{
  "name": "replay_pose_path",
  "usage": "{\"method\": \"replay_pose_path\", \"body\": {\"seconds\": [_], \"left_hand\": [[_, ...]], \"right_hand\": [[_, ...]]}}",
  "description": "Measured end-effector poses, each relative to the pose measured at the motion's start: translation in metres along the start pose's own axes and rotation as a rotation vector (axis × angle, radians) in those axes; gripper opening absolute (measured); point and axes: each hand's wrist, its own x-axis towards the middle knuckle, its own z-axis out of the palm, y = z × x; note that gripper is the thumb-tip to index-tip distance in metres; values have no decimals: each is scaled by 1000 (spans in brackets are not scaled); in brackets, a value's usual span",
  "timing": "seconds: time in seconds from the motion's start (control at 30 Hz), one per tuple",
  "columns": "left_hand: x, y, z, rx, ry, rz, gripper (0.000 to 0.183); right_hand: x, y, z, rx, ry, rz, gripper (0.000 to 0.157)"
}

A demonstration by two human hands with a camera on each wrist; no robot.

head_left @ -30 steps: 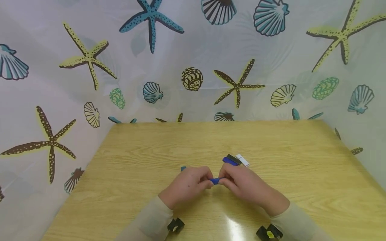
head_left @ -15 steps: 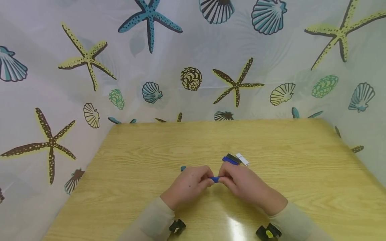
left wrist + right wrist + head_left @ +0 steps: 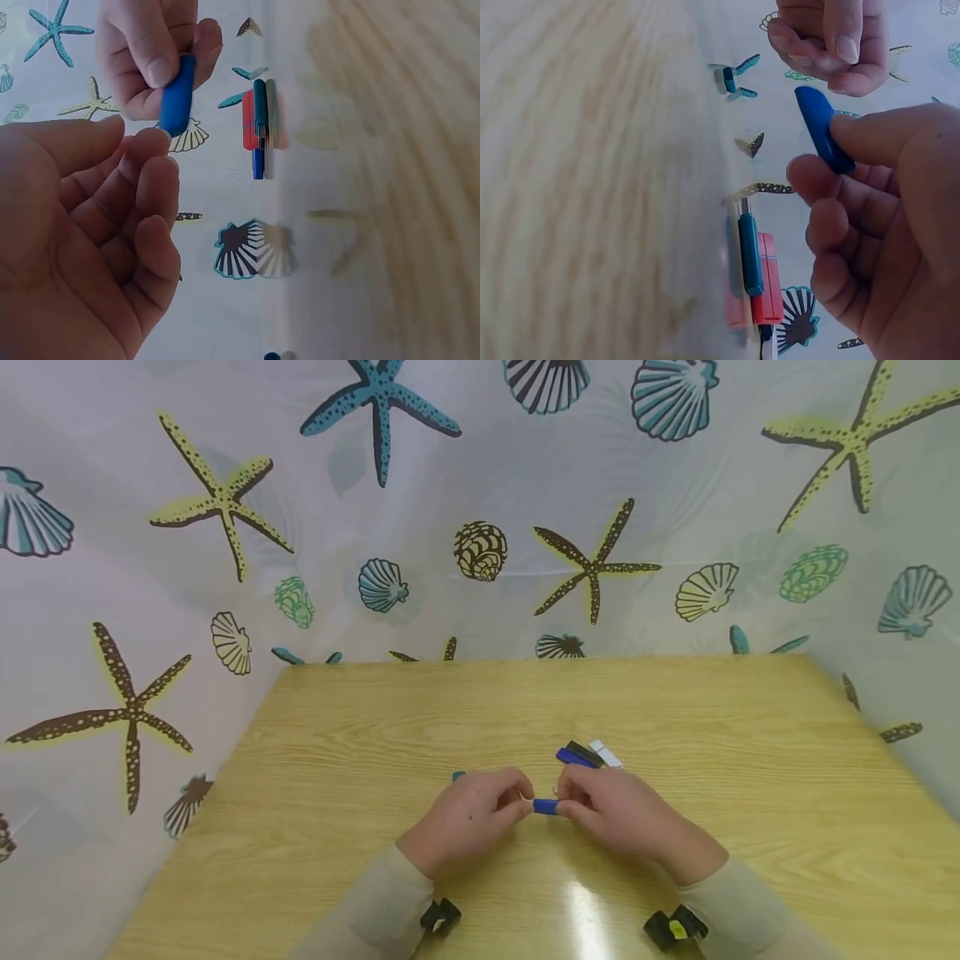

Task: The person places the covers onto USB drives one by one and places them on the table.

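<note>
My right hand (image 3: 622, 814) pinches a smooth blue USB flash drive (image 3: 819, 124) between thumb and forefinger, its rounded end pointing at the other hand. No metal plug shows on it. Fingers loosely curled, my left hand (image 3: 472, 814) is at the drive's free end with nothing visible between thumb and fingertips. Whether a left fingertip still touches the drive, I cannot tell. In the right wrist view a teal flash drive (image 3: 751, 255) with bare metal plug lies beside a red one (image 3: 769, 274). A small teal piece (image 3: 458, 775) sits behind the left hand.
Beyond the right hand lie a blue stick (image 3: 576, 757), a black stick (image 3: 583, 753) and a white stick (image 3: 606, 753), close together. The wooden table (image 3: 360, 718) backs onto a cloth (image 3: 420, 527) printed with starfish and shells.
Both hands gripped the blue flash drive before. Now the left fingers have come off it, and the right hand has moved slightly right with it. The head view has shifted a little.
</note>
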Motion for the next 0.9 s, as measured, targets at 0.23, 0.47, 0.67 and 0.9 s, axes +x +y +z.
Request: {"method": "replay_pose_path", "body": {"seconds": [0.23, 0.47, 0.67, 0.9], "left_hand": [[1, -4, -6, 38, 17, -31, 13], [2, -9, -8, 28, 26, -38, 13], [1, -13, -12, 8, 53, -83, 14], [-1, -23, -21, 22, 172, -128, 15]], "right_hand": [[2, 4, 1, -53, 5, 63, 14], [1, 10, 3, -101, -41, 81, 13], [2, 12, 3, -154, -32, 110, 13], [3, 15, 3, -120, -8, 128, 12]]}}
